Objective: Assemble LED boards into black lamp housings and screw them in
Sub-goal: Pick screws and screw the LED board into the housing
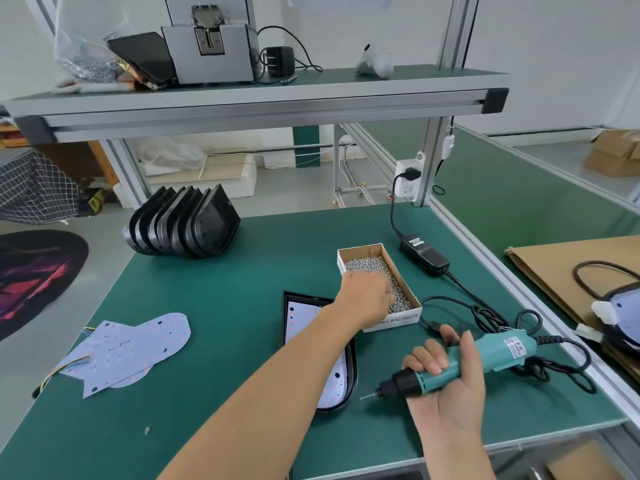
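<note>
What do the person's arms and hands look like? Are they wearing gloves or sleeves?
No gloves and no sleeves. Both forearms are bare as far as the picture shows. The left hand and the right hand are bare too. No watch, bracelet or ring shows. The right hand's fingers have short, plain nails.

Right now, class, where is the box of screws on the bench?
In the head view, the box of screws sits right of centre on the green mat, behind the lamp housing, with the left hand reaching into it.
</note>
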`<state>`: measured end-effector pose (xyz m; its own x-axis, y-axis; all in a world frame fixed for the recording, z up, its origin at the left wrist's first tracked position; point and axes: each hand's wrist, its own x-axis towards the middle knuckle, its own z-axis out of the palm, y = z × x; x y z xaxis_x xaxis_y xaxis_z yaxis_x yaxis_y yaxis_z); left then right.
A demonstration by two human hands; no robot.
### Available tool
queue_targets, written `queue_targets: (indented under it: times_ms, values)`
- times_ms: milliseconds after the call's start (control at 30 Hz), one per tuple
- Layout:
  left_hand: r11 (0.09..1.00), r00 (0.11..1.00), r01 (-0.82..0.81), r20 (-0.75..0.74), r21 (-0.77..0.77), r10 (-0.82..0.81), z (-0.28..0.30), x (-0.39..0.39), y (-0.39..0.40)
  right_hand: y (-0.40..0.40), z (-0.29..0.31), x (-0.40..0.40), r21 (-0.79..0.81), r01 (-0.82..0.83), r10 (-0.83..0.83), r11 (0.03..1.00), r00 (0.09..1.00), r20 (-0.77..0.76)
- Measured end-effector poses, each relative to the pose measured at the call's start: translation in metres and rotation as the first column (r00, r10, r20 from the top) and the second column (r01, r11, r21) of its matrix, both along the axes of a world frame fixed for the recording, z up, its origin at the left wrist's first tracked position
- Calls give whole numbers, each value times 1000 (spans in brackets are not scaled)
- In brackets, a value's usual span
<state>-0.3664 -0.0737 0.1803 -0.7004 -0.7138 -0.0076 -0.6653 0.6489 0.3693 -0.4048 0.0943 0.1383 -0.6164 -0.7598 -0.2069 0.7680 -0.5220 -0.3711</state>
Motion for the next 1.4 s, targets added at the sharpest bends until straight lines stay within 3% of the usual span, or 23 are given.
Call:
queue_targets:
  times_ms: [67, 167, 400, 700, 900, 1400]
  values:
    - [990, 986, -38, -157, 137, 60, 4, 3, 1, 0, 0, 0, 3, 3, -3, 1000, 1000, -5]
    - [935, 872, -68, -435, 349, 225, 13, 15, 2, -1, 0, 1, 1, 10, -10, 1000, 1000, -10]
    - [813, 618, 86, -671, 575, 410, 36, 78, 23, -1, 6, 2, 2, 25, -25, 1000, 1000, -2]
    - [548, 358, 269, -610, 792, 707, 20, 161, 102, -11, 61, 27, -198, -1, 1, 980, 1000, 1]
    - [553, 288, 293, -623, 780, 727, 17, 168, 120, -19, 87, 46, -250, 0, -11, 968, 999, -42]
    - [587, 281, 210, -623, 782, 730, 16, 164, 124, -21, 86, 52, -229, -3, -14, 973, 997, -71]
